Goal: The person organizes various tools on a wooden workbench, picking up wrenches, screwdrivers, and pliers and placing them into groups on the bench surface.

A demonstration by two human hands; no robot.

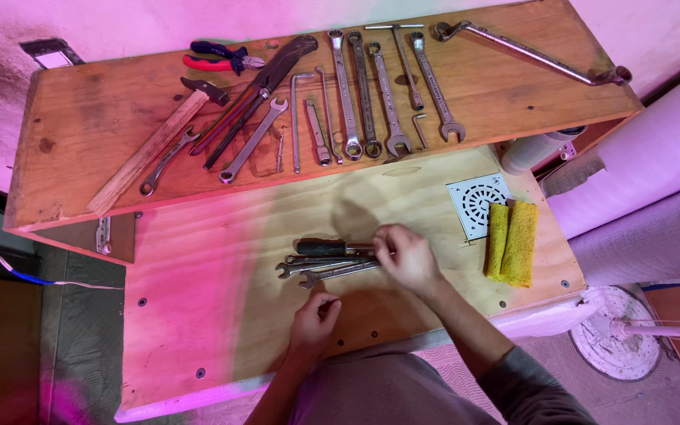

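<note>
The person stood at the near edge of a pale plywood bench [198,315], both hands over its middle. The right hand [404,256] lay with fingers curled down onto the right ends of a small cluster of tools: a black-handled screwdriver [326,247] farthest from the near edge and 2 open-ended spanners [332,269] fanned out just nearer; I could not tell whether the fingers pinched one of them or only pressed on them. The left hand [314,316] rested nearer the front edge, loosely curled with thumb and fingertips close together, holding nothing I could make out and apart from the cluster. Toward the right edge a folded yellow cloth [513,242] lay beside a white round-slotted drain grate [476,203], touching its side. Behind, along the far edge, a raised wooden shelf [64,126] carried a hammer [159,142] at its left, red-and-blue-handled pliers [218,57], a row of combination spanners [371,86] in the middle, and a long offset wrench [529,53] at the far right corner.
</note>
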